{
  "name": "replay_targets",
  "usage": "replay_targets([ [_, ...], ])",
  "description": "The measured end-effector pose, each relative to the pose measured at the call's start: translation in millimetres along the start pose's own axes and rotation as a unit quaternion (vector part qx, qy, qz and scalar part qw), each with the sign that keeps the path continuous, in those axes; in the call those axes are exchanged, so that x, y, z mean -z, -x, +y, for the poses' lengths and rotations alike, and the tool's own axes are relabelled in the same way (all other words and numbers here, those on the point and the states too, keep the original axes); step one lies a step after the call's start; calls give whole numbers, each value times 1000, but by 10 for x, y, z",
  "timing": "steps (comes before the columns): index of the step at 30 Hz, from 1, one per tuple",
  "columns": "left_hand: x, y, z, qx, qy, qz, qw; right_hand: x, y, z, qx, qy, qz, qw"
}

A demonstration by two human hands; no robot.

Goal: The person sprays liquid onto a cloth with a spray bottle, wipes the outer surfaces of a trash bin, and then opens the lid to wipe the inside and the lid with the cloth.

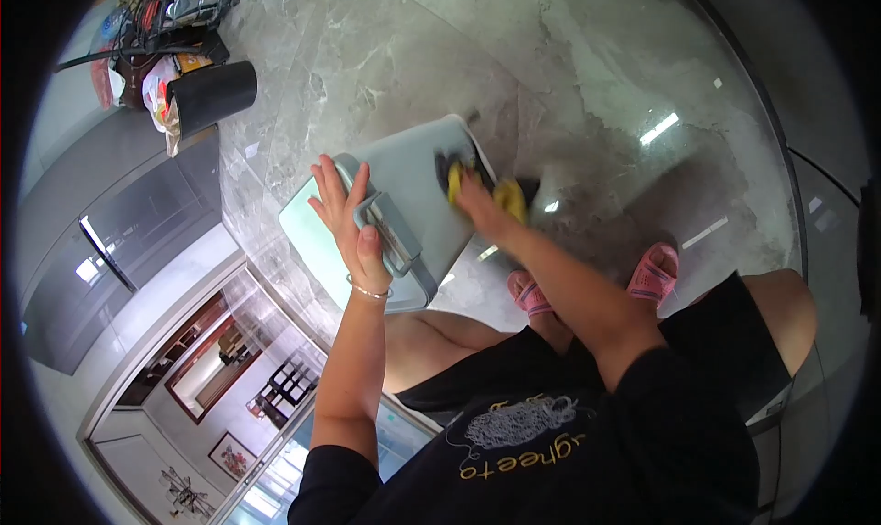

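A grey-blue plastic box [404, 158] with a pale green lid [312, 222] and a handle [390, 234] lies on its side on the floor. My left hand [353, 217] is at the lid end beside the handle, its fingers spread and stretched out. Toward the opposite end of the box, my right hand [477, 199] grips a yellow-and-dark cloth [507, 197] against or just over the box's side. Motion smears this hand and the cloth, so exact contact cannot be told.
Glossy grey marble-look tiles [551, 57] surround the box. My pink sandals [653, 273] are close by on the right. At the upper left stand a black bin [214, 94] and a pile of assorted items. Grey cabinets [128, 222] line the left side, near a doorway.
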State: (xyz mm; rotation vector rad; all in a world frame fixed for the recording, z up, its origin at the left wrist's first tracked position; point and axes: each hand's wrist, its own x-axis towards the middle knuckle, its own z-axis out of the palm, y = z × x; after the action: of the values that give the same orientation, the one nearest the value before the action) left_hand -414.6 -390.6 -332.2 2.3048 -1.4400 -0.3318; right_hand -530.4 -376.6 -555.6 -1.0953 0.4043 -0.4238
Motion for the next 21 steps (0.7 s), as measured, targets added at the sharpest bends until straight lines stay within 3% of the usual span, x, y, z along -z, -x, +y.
replay_targets([
  [1, -11, -8, -17, -3, 1, 3, 1000, -90, 280, 11, -21, -37, -3, 999],
  [2, -9, 21, -32, 1, -1, 1, 1000, -225, 533, -443, -47, -154, 6, 987],
  [3, -2, 41, -39, 6, -1, -1, 1000, -281, 568, -861, 34, -36, -29, 998],
  [4, 5, 34, -46, 10, -2, 0, 1000, -187, 415, -1292, 8, 1, -71, 997],
  [6, 0, 32, -60, 16, -2, 3, 1000, -150, 138, -821, 62, 63, -15, 996],
  [8, 7, 44, -63, 19, -2, 3, 1000, 29, -99, -440, 16, 39, 66, 997],
  [9, 24, 58, -53, 18, -3, 2, 1000, 3, -18, -262, -33, 111, 65, 991],
  [10, 19, 35, -54, 14, -2, 1, 1000, -164, 104, -442, -60, -90, 106, 988],
  [11, 4, 24, -58, 13, 0, 2, 1000, -464, 356, -822, -87, -286, 140, 944],
  [13, -3, 42, -55, 4, -3, 7, 1000, -557, 668, -1280, -43, -208, 115, 970],
  [14, -6, 32, -63, -3, -5, 13, 1000, -466, 742, -1361, 37, 73, 43, 996],
  [17, 18, 44, -84, -9, -2, 12, 1000, -239, 371, -627, -133, -200, 148, 959],
  [18, 30, 60, -75, -5, 0, 13, 1000, -62, 282, -565, -38, 201, 85, 975],
  [20, 15, 41, -98, -4, 4, 14, 1000, -281, 465, -624, -7, 175, 72, 982],
  [21, 21, 51, -100, -4, -2, 12, 1000, -402, 531, -1005, 40, 114, 66, 990],
])
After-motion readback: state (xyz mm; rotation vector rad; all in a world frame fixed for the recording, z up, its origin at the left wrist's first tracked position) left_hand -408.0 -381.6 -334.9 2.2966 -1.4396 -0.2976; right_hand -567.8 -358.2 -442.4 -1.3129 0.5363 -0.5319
